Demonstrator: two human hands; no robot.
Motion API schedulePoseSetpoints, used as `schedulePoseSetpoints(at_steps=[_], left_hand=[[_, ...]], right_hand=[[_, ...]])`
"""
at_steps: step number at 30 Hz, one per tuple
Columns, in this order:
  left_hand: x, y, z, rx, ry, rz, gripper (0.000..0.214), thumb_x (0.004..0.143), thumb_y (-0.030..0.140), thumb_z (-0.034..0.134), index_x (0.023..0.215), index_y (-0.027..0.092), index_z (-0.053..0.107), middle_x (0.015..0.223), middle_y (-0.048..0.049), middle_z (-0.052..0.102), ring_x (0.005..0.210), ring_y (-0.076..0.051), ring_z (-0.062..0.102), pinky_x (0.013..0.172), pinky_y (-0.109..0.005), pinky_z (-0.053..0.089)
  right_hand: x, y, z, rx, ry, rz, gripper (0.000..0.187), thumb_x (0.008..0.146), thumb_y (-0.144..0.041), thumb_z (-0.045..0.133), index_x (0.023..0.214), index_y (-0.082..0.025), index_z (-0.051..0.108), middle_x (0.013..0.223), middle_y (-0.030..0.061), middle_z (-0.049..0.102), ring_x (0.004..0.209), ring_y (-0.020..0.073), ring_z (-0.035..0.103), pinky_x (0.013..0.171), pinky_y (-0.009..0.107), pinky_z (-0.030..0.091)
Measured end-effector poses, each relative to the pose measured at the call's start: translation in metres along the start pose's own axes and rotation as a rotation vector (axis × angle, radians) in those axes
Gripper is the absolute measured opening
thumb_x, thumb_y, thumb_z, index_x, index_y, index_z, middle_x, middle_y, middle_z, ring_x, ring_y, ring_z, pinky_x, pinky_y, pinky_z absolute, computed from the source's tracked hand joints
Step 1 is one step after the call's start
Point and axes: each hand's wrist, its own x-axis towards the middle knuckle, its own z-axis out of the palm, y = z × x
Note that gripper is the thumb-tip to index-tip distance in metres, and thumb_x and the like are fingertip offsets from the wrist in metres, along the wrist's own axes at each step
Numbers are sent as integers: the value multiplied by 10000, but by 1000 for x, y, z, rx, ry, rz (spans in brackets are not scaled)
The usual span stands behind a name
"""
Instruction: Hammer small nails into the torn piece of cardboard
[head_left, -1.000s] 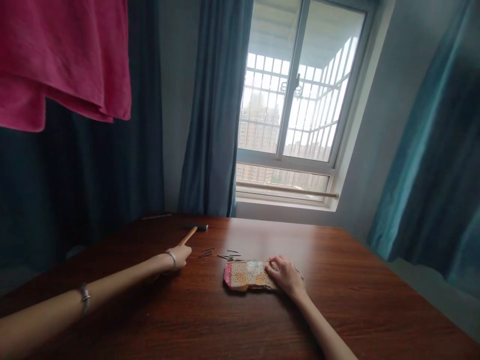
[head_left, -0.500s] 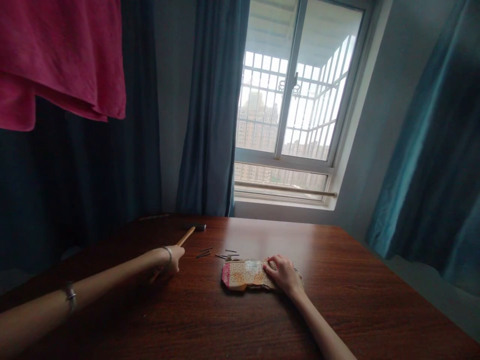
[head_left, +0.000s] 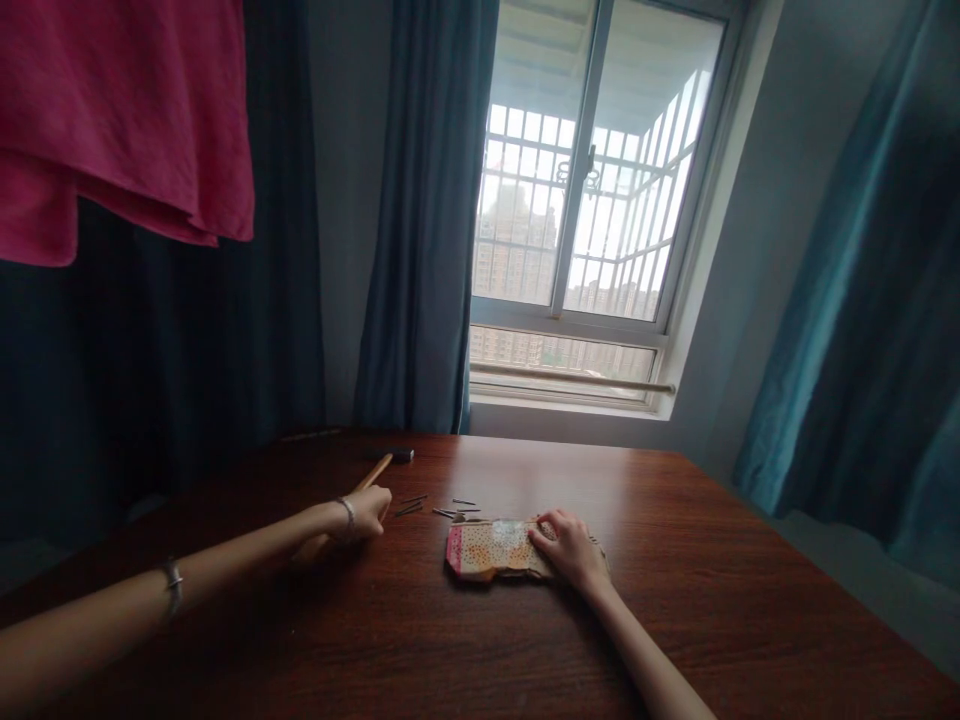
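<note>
My left hand (head_left: 369,513) hovers over a hammer's wooden handle (head_left: 378,468), close to several loose nails (head_left: 409,506). Its fingers are curled, but their tips are too dim and hidden to show whether they grip anything. The hammer's dark head (head_left: 397,456) lies farther off on the table. My right hand (head_left: 568,548) holds down the right end of a flat, ragged-edged piece of patterned board (head_left: 487,548), with dots on pink, cream and orange. More nails (head_left: 454,513) lie by its far left corner.
The brown wooden table (head_left: 420,650) reaches to the wall below a barred window (head_left: 570,200). Blue curtains (head_left: 420,230) hang at its sides. A pink cloth (head_left: 135,120) hangs at the upper left.
My left hand has shifted right and slightly forward, toward the loose nails. The hammer, the board and my right hand keep their places.
</note>
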Motion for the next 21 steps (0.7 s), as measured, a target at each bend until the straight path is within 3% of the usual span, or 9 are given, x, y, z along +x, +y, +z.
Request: schedulePoseSetpoints(at_steps=[5, 8, 11, 15, 21], left_hand=[[16, 58, 8, -558, -59, 224, 192, 600, 291, 533, 711, 135, 552, 616, -8, 600, 564, -160, 576, 479, -253, 459], [28, 94, 18, -831, -58, 228, 227, 592, 312, 557, 726, 133, 518, 701, -43, 636, 552, -151, 571, 400, -231, 436], [38, 117, 26, -967, -49, 220, 229, 588, 309, 565, 714, 125, 513, 698, -60, 642, 491, -127, 539, 362, -215, 404], [45, 125, 34, -984, -19, 196, 232, 579, 295, 591, 716, 116, 537, 638, -41, 622, 453, -107, 516, 346, -194, 369], [53, 115, 46, -1010, 24, 181, 219, 564, 215, 593, 755, 116, 551, 614, -27, 622, 381, -69, 458, 321, -169, 312]], right_hand=[[1, 1, -2, 7, -10, -6, 248, 748, -463, 518, 854, -271, 634, 922, 20, 641, 912, 193, 555, 835, 285, 345], [3, 5, -2, 6, -19, -7, 252, 738, -470, 529, 853, -273, 634, 902, 11, 639, 887, 183, 561, 823, 279, 351], [5, 8, -1, 2, -23, -3, 254, 730, -472, 536, 850, -272, 636, 889, 9, 638, 881, 179, 561, 815, 276, 352], [7, 9, 0, 3, -25, 0, 263, 728, -481, 534, 851, -273, 638, 888, 9, 637, 866, 180, 563, 805, 277, 355], [5, 7, -3, 11, -30, 0, 261, 730, -471, 534, 859, -273, 645, 899, 14, 641, 883, 182, 558, 820, 274, 352]])
